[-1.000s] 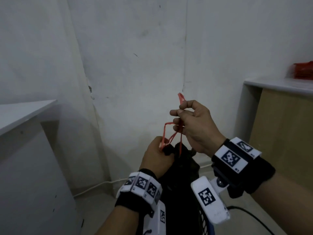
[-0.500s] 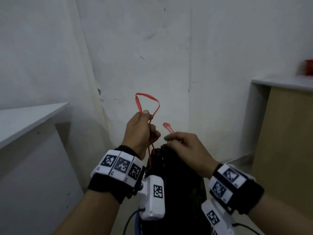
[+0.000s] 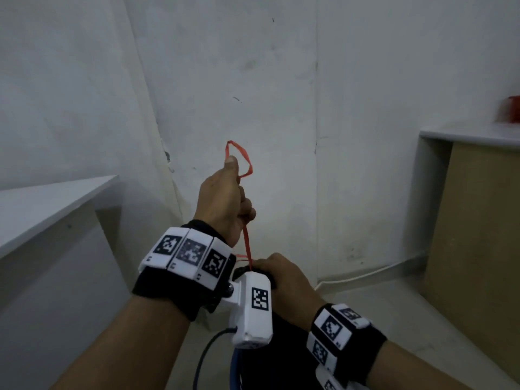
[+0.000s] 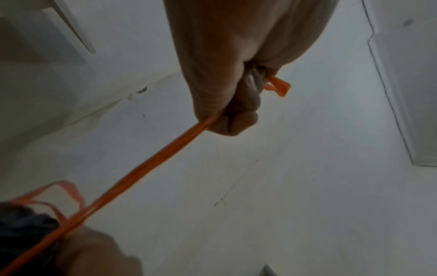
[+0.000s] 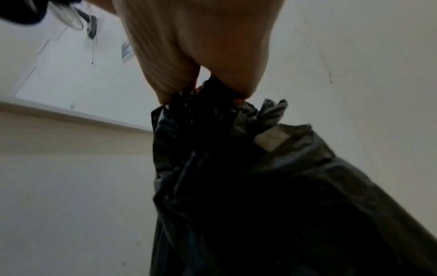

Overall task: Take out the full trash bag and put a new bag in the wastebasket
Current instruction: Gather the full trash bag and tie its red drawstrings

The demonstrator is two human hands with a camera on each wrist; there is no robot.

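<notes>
A full black trash bag [image 5: 260, 186] hangs below my hands, its gathered neck [image 5: 205, 97] pinched in my right hand [image 3: 277, 273]. My left hand [image 3: 228, 198] is raised above it and grips the bag's orange drawstring [image 3: 247, 243], which runs taut down to the neck. A loop of the drawstring [image 3: 239, 156] sticks out above my left thumb. In the left wrist view the drawstring [image 4: 146, 166] stretches from my fist [image 4: 227, 104] down to the bag [image 4: 23, 229]. A blue rim [image 3: 235, 367], perhaps the wastebasket, peeks out beside the bag, mostly hidden by my arms.
White walls meet in a corner straight ahead. A white shelf [image 3: 42, 204] stands at the left and a white-topped wooden cabinet [image 3: 478, 220] at the right, with a red object [image 3: 510, 109] on it. A white cable [image 3: 365, 274] runs along the floor by the wall.
My left hand has risen with the drawstring, pulling it taut. My right hand has dropped onto the bag's neck and holds it closed. The short orange end by my right hand is out of sight.
</notes>
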